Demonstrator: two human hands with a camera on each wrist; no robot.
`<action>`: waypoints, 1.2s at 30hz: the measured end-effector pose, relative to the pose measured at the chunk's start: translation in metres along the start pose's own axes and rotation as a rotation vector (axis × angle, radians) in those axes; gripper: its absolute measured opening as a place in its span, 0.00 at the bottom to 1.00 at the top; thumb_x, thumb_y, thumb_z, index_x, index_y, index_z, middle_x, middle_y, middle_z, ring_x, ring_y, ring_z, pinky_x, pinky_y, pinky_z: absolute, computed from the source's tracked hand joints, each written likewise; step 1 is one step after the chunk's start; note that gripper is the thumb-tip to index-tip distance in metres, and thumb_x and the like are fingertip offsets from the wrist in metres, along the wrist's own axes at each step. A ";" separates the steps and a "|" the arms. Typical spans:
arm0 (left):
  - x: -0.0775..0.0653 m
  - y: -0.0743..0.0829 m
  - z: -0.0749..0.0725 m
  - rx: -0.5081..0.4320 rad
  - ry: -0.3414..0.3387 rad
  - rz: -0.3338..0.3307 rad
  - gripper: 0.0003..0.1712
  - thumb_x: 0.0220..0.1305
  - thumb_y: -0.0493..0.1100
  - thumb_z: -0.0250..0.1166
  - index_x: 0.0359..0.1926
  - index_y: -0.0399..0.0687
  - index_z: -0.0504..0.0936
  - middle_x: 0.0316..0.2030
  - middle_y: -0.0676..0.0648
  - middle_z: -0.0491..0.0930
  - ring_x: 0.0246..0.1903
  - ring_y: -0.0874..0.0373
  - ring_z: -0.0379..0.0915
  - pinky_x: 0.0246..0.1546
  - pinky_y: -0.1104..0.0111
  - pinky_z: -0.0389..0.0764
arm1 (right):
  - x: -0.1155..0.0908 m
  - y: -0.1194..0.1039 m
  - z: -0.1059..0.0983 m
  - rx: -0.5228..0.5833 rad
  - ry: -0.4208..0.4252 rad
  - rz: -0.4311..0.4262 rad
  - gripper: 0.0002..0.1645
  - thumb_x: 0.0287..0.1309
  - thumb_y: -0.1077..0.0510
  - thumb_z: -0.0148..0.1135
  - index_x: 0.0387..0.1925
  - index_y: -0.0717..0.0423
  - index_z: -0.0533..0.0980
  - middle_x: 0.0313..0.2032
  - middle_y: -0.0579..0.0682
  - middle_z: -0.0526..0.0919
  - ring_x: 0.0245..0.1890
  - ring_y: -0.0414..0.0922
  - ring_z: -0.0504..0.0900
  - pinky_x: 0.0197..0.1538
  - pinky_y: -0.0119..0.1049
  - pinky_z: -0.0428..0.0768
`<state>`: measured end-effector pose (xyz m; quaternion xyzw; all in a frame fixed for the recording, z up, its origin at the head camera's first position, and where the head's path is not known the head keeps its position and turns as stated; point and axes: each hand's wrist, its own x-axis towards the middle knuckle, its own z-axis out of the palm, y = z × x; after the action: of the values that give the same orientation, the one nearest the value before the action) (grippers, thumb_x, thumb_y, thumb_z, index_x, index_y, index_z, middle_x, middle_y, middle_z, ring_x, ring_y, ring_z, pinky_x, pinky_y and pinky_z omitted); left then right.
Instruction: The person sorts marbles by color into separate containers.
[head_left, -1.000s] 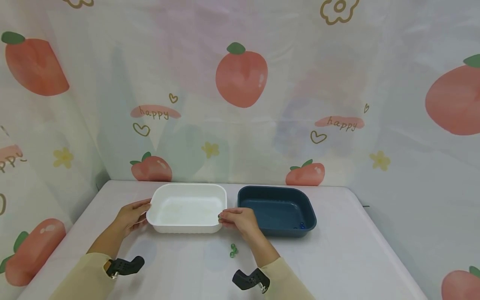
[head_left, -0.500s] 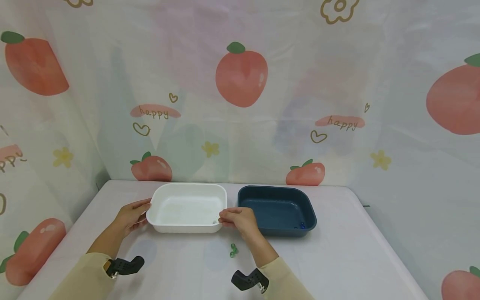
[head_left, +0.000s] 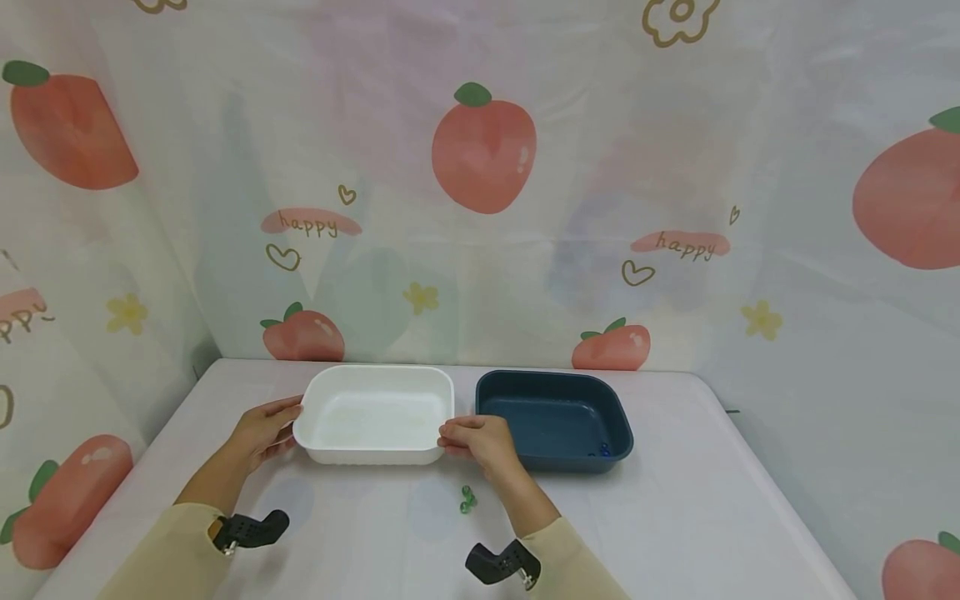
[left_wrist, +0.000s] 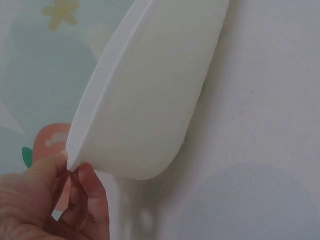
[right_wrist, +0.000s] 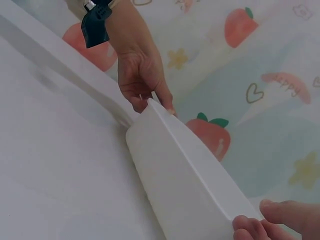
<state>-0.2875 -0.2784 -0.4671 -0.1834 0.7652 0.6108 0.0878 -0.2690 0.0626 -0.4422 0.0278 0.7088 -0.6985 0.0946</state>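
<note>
Nearest me, a few small green beads (head_left: 467, 499) lie loose on the table (head_left: 675, 533), just short of my right wrist. Beyond them my left hand (head_left: 262, 433) and right hand (head_left: 480, 440) each pinch an opposite end rim of the white tray (head_left: 375, 414), thumb over the lip and fingers beneath, so it stays level. Just right of it sits the dark blue tray (head_left: 555, 421), with blue beads (head_left: 602, 451) in its near corner.

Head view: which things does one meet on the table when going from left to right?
Left hand → white tray → right hand → dark blue tray. The green beads lie nearer, below the right hand, so their place is unclear.
</note>
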 end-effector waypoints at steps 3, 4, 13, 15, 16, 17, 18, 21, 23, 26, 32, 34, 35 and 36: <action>0.000 0.000 0.000 0.006 -0.001 0.003 0.33 0.73 0.51 0.57 0.72 0.42 0.64 0.56 0.40 0.76 0.34 0.64 0.76 0.36 0.71 0.82 | -0.002 0.001 -0.001 0.002 -0.014 -0.004 0.15 0.58 0.67 0.67 0.44 0.76 0.80 0.36 0.63 0.87 0.33 0.48 0.89 0.37 0.34 0.86; 0.000 0.000 0.000 0.008 -0.002 0.005 0.32 0.73 0.51 0.57 0.72 0.42 0.64 0.54 0.42 0.77 0.34 0.64 0.76 0.36 0.70 0.81 | -0.003 0.001 -0.001 0.006 -0.020 -0.002 0.16 0.58 0.67 0.67 0.44 0.76 0.79 0.36 0.63 0.87 0.33 0.48 0.89 0.38 0.36 0.86; 0.000 -0.001 -0.001 0.009 0.000 0.005 0.32 0.72 0.51 0.58 0.71 0.42 0.65 0.48 0.49 0.80 0.33 0.64 0.76 0.35 0.70 0.81 | -0.009 0.009 -0.010 -0.019 -0.024 0.044 0.18 0.57 0.64 0.68 0.47 0.72 0.79 0.34 0.57 0.88 0.30 0.44 0.88 0.37 0.33 0.86; 0.000 -0.001 -0.001 0.007 0.002 0.002 0.32 0.72 0.51 0.58 0.71 0.42 0.65 0.49 0.48 0.80 0.33 0.64 0.76 0.35 0.70 0.81 | -0.014 0.009 -0.013 -0.031 -0.026 0.044 0.19 0.57 0.63 0.69 0.47 0.72 0.79 0.34 0.57 0.88 0.30 0.44 0.88 0.37 0.33 0.86; 0.000 -0.001 -0.001 0.008 0.004 0.000 0.32 0.72 0.51 0.58 0.71 0.42 0.65 0.49 0.47 0.80 0.33 0.64 0.76 0.35 0.70 0.81 | -0.017 0.009 -0.015 -0.040 -0.027 0.038 0.19 0.57 0.63 0.68 0.47 0.73 0.79 0.35 0.58 0.88 0.30 0.44 0.88 0.38 0.33 0.86; 0.000 -0.001 -0.001 0.006 0.005 0.000 0.32 0.72 0.51 0.58 0.71 0.42 0.65 0.50 0.46 0.80 0.34 0.64 0.76 0.35 0.70 0.81 | -0.019 0.009 -0.017 -0.051 -0.026 0.032 0.19 0.58 0.63 0.68 0.47 0.73 0.79 0.36 0.59 0.88 0.31 0.44 0.88 0.38 0.34 0.86; 0.001 -0.001 -0.001 0.006 0.006 -0.002 0.32 0.72 0.51 0.58 0.71 0.42 0.65 0.51 0.46 0.80 0.34 0.64 0.76 0.35 0.70 0.81 | -0.022 0.009 -0.019 -0.061 -0.021 0.038 0.19 0.58 0.62 0.68 0.47 0.72 0.80 0.36 0.59 0.88 0.31 0.44 0.88 0.38 0.34 0.86; 0.001 -0.001 -0.001 0.008 0.008 -0.004 0.33 0.72 0.52 0.58 0.71 0.43 0.65 0.52 0.45 0.79 0.34 0.63 0.76 0.36 0.69 0.81 | -0.030 0.011 -0.024 -0.093 -0.015 0.031 0.20 0.59 0.61 0.68 0.48 0.72 0.79 0.37 0.60 0.88 0.31 0.45 0.88 0.39 0.35 0.86; 0.002 -0.001 -0.001 0.011 0.010 -0.005 0.33 0.72 0.52 0.58 0.71 0.43 0.65 0.53 0.45 0.79 0.35 0.63 0.76 0.37 0.70 0.81 | -0.033 0.014 -0.028 -0.109 -0.013 0.031 0.20 0.59 0.60 0.68 0.48 0.72 0.79 0.38 0.60 0.88 0.31 0.47 0.88 0.38 0.35 0.86; 0.004 -0.001 -0.001 0.011 0.012 -0.014 0.33 0.71 0.53 0.59 0.71 0.45 0.65 0.55 0.44 0.77 0.37 0.62 0.75 0.37 0.71 0.81 | -0.036 0.020 -0.032 -0.120 -0.008 0.039 0.20 0.58 0.60 0.69 0.47 0.72 0.80 0.38 0.60 0.88 0.31 0.49 0.89 0.37 0.36 0.86; 0.004 -0.002 0.001 0.017 0.018 -0.014 0.33 0.72 0.53 0.58 0.71 0.45 0.65 0.61 0.38 0.72 0.38 0.60 0.75 0.37 0.72 0.80 | -0.039 0.033 -0.040 -0.138 0.016 0.053 0.20 0.56 0.63 0.70 0.46 0.75 0.80 0.35 0.59 0.88 0.29 0.46 0.88 0.35 0.36 0.86; 0.003 -0.003 0.001 0.016 0.021 -0.010 0.33 0.72 0.53 0.58 0.71 0.44 0.65 0.61 0.38 0.73 0.38 0.60 0.75 0.37 0.71 0.81 | -0.039 0.037 -0.042 -0.156 0.024 0.046 0.19 0.55 0.64 0.70 0.45 0.75 0.80 0.34 0.59 0.88 0.28 0.46 0.88 0.35 0.37 0.86; 0.002 -0.003 0.002 0.017 0.020 -0.006 0.33 0.72 0.53 0.58 0.71 0.44 0.65 0.60 0.38 0.73 0.38 0.61 0.75 0.37 0.71 0.81 | -0.039 0.039 -0.043 -0.167 0.028 0.041 0.19 0.55 0.64 0.70 0.44 0.74 0.80 0.34 0.58 0.88 0.28 0.46 0.88 0.35 0.38 0.86; 0.002 -0.003 0.002 0.016 0.020 -0.005 0.33 0.72 0.53 0.58 0.71 0.43 0.65 0.59 0.38 0.74 0.37 0.61 0.75 0.37 0.71 0.81 | -0.040 0.041 -0.043 -0.179 0.032 0.040 0.18 0.54 0.64 0.71 0.44 0.74 0.81 0.33 0.58 0.88 0.28 0.45 0.88 0.35 0.38 0.86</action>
<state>-0.2882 -0.2775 -0.4707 -0.1907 0.7705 0.6026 0.0829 -0.2271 0.1104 -0.4751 0.0446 0.7693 -0.6296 0.0991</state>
